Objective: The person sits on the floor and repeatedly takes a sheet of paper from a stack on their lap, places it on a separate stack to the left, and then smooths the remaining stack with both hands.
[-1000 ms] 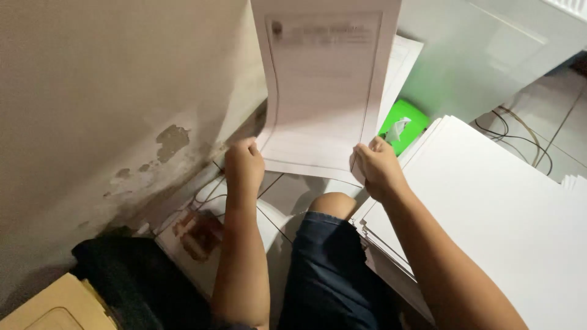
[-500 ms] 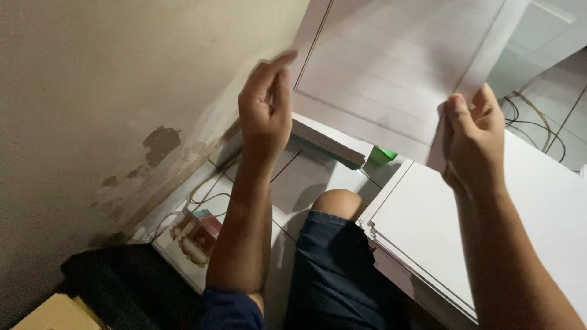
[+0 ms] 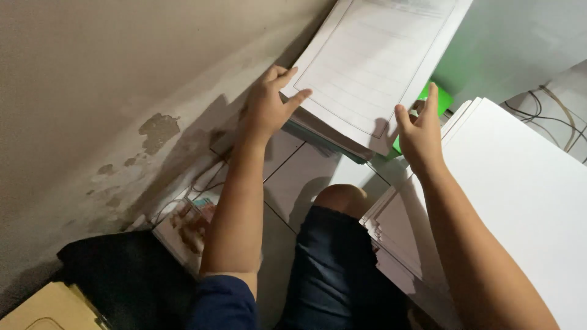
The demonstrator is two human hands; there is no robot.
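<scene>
Head view, looking down at a person seated on a tiled floor (image 3: pixel 318 177) beside a stained wall (image 3: pixel 122 91). The left hand (image 3: pixel 269 107), at about 11 o'clock from the bare knee (image 3: pixel 342 198), lies with fingers spread and open on the near left edge of a lined sheet (image 3: pixel 373 61); it touches the paper but does not clasp it. The right hand (image 3: pixel 419 131), at about 1 o'clock from the knee, is likewise open, fingers pointing up, its fingertips at the sheet's near right corner; whether they press the paper or only hover just beside it cannot be told.

The lined sheet rests flat on top of a paper stack (image 3: pixel 333 131), which sits against the wall at 12 o'clock from the knee. A green object (image 3: pixel 439 98) shows just behind the right hand, partly hidden by the sheet. A second, larger pile of white sheets (image 3: pixel 526 201) lies at 3 o'clock, under the right forearm. Cables (image 3: pixel 559 116) run at the far right. A small printed packet (image 3: pixel 189 223) and a dark bag (image 3: pixel 122 275) lie at 8 o'clock, near the left elbow.
</scene>
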